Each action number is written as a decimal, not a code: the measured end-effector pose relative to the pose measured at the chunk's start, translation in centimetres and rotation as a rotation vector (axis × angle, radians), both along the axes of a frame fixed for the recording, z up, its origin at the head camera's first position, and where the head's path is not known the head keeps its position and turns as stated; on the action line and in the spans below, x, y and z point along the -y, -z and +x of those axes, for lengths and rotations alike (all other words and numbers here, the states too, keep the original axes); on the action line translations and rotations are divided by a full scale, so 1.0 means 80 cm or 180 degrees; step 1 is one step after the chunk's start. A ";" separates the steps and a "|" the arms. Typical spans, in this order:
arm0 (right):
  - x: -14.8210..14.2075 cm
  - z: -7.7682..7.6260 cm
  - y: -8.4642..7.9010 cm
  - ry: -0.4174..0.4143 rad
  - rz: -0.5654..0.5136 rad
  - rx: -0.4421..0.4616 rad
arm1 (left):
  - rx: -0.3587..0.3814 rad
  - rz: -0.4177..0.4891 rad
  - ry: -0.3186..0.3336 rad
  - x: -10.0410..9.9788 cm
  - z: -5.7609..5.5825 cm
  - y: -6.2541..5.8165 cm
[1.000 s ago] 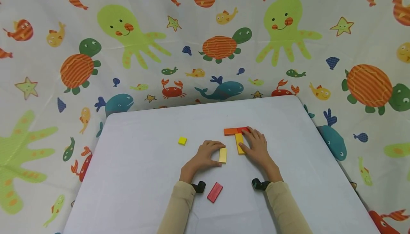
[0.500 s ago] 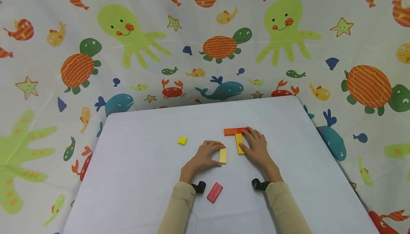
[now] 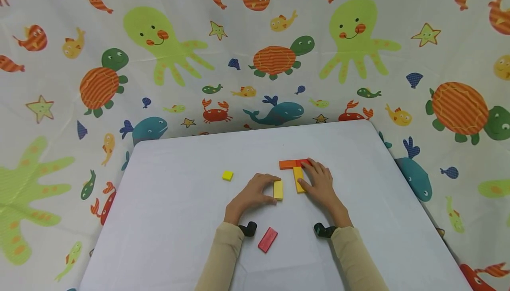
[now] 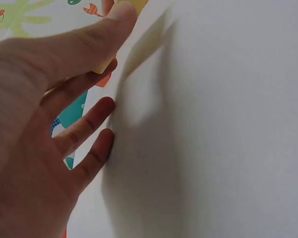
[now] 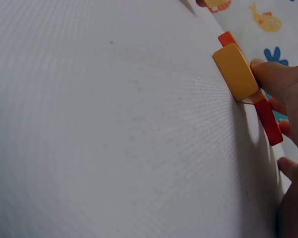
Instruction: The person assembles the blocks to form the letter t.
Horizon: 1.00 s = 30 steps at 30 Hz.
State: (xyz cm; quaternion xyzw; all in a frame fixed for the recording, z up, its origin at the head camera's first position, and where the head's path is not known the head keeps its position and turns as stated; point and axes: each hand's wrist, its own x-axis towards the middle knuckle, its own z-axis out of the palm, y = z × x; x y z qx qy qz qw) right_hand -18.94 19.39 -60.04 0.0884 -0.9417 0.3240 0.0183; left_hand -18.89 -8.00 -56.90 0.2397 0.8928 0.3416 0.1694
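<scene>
My left hand (image 3: 252,195) pinches a pale yellow block (image 3: 278,190) between thumb and fingers. In the left wrist view this block (image 4: 104,65) is mostly hidden behind the thumb, and its shadow falls on the white surface. Just to its right lies an amber-yellow block (image 3: 298,180), its far end meeting an orange block (image 3: 287,164) and a red block (image 3: 302,163) laid end to end, like a T. My right hand (image 3: 321,185) rests at this group. Its thumb (image 5: 269,74) touches the side of the amber-yellow block (image 5: 236,72), and its fingers reach the red block (image 5: 269,121).
A small bright yellow block (image 3: 227,176) lies off to the left. Between the forearms, nearer the body, is a pinkish-red block (image 3: 268,239). The white table (image 3: 179,220) has a patterned sea-animal cloth (image 3: 223,52) behind it.
The pale yellow block in my left hand has tipped and risen slightly, with its near end face now showing. My right hand and the other blocks stay put.
</scene>
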 end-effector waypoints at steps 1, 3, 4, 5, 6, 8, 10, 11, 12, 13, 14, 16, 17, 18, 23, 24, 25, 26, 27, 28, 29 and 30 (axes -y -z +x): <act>0.000 0.000 0.000 0.0003 0.0002 0.0004 | 0.0000 0.0017 0.0008 -0.001 -0.002 -0.002; 0.000 0.001 -0.001 0.0002 0.0008 -0.0004 | -0.0016 0.0046 0.0028 -0.002 -0.007 -0.004; 0.000 0.001 -0.001 0.0001 0.0003 -0.0013 | -0.0023 0.0060 0.0037 -0.002 -0.010 -0.005; 0.000 0.001 -0.002 0.0000 -0.0003 -0.0022 | -0.0016 0.0065 0.0039 -0.003 -0.013 -0.007; 0.000 0.001 -0.002 0.0002 -0.0011 -0.0019 | -0.0007 0.0062 0.0040 -0.004 -0.016 -0.008; 0.000 0.001 -0.003 0.0005 -0.0026 -0.0037 | -0.0002 0.0069 0.0028 -0.005 -0.023 -0.010; 0.000 0.000 -0.003 0.0009 -0.0048 -0.0045 | 0.0021 0.0063 -0.0003 -0.007 -0.030 -0.014; 0.000 0.000 -0.003 0.0010 -0.0054 -0.0052 | 0.0029 0.0075 -0.0021 -0.008 -0.033 -0.016; 0.000 0.000 -0.003 0.0009 -0.0056 -0.0059 | 0.0034 0.0092 -0.0037 -0.009 -0.037 -0.018; 0.000 0.000 -0.002 0.0008 -0.0064 -0.0066 | 0.0028 0.0102 -0.0051 -0.010 -0.040 -0.019; 0.000 0.000 -0.002 0.0006 -0.0066 -0.0078 | 0.0027 0.0112 -0.0064 -0.010 -0.042 -0.022; -0.001 0.000 0.000 0.0001 -0.0060 -0.0079 | 0.0014 0.0127 -0.0070 -0.012 -0.047 -0.026; -0.001 0.000 0.000 0.0000 -0.0062 -0.0076 | 0.0004 0.0137 -0.0065 -0.014 -0.049 -0.027; 0.000 0.000 0.000 -0.0001 -0.0069 -0.0072 | 0.0004 0.0142 -0.0061 -0.015 -0.051 -0.030; 0.000 0.000 -0.002 -0.0005 -0.0068 -0.0006 | -0.0011 0.0179 0.0004 -0.023 -0.057 -0.042; 0.001 0.001 -0.002 -0.0007 -0.0053 -0.0001 | -0.0022 0.0173 0.0019 -0.024 -0.058 -0.045; 0.001 0.001 -0.003 -0.0006 -0.0040 0.0012 | -0.0038 0.0166 0.0033 -0.025 -0.058 -0.047; 0.001 0.001 -0.003 -0.0005 -0.0019 0.0011 | -0.0053 0.0160 0.0049 -0.026 -0.059 -0.048; 0.001 0.001 -0.003 -0.0002 -0.0011 0.0012 | -0.0070 0.0153 0.0062 -0.027 -0.060 -0.050; 0.001 0.001 -0.004 -0.0003 -0.0007 0.0013 | -0.0089 0.0152 0.0074 -0.028 -0.061 -0.051; 0.001 0.001 -0.004 -0.0001 -0.0019 0.0017 | -0.0104 0.0159 0.0082 -0.029 -0.062 -0.053; 0.001 0.001 -0.005 -0.0001 -0.0029 0.0022 | -0.0129 0.0162 0.0092 -0.029 -0.063 -0.053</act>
